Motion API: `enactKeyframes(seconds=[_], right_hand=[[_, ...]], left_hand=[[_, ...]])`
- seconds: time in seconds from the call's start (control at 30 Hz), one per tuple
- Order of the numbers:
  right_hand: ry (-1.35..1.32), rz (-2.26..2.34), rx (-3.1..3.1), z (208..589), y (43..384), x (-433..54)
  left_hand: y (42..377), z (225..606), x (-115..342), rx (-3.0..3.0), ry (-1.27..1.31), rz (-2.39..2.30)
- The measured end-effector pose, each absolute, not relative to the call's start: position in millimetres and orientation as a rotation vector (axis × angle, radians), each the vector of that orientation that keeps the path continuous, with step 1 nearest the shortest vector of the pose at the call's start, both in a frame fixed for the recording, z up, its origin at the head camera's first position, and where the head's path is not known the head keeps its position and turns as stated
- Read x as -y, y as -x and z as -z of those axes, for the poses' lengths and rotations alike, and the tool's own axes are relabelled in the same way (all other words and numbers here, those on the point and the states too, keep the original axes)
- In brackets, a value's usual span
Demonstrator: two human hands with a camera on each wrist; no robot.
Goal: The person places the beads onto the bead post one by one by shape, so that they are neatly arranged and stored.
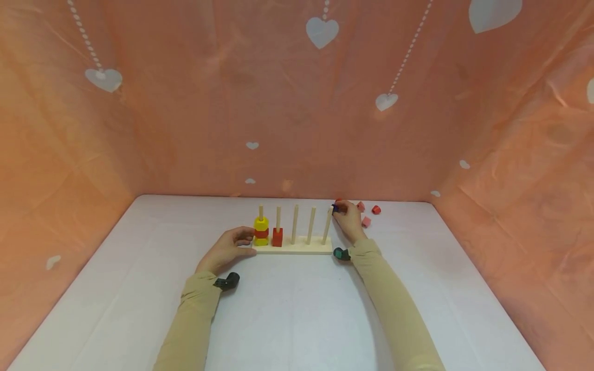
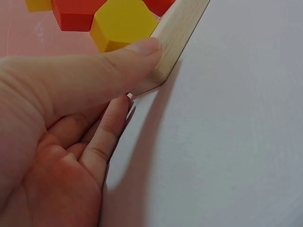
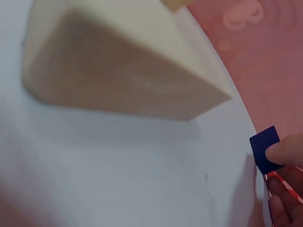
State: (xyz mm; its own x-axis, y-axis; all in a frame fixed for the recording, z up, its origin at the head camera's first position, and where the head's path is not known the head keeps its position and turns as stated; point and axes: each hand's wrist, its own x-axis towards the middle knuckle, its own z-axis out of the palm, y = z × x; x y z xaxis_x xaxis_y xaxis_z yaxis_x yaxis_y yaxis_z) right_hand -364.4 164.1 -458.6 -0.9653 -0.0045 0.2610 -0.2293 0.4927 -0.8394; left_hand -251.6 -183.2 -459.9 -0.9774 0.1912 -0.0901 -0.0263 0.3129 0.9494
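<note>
While our left hand (image 1: 227,250) grips the pale wooden peg base (image 1: 297,247), lying left-right | right hand (image 1: 348,219) pinches a small dark-blue block (image 3: 265,149) beside the rightmost upright peg (image 1: 327,225), orientation unclear.

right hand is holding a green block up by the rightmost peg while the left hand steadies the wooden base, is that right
Not quite: the block is dark blue, not green, as the right wrist view shows. The rest holds: the right hand pinches it by the rightmost peg while the left hand steadies the wooden base.
</note>
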Motion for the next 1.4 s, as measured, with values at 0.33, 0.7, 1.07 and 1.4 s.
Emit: enactKeyframes(seconds=[0.33, 0.7, 1.07, 1.4], right_hand=[[-0.204, -1.586, 2.476, 460.3, 352.7, -173.7], [-0.306, -1.776, 2.294, 424.4, 329.1, -176.9], [-0.473, -1.783, 2.102, 364.9, 293.8, -154.6], [-0.65, -1.818, 1.962, 347.1, 288.5, -128.2]], left_hand=[[250.9, 462.0, 184.0, -2.387, -0.154, -1.735], [251.8, 463.3, 188.7, -2.409, -0.231, -1.713], [252.6, 462.5, 189.1, -2.391, -0.221, -1.728], [256.5, 462.9, 188.2, -2.409, -0.259, -1.698]])
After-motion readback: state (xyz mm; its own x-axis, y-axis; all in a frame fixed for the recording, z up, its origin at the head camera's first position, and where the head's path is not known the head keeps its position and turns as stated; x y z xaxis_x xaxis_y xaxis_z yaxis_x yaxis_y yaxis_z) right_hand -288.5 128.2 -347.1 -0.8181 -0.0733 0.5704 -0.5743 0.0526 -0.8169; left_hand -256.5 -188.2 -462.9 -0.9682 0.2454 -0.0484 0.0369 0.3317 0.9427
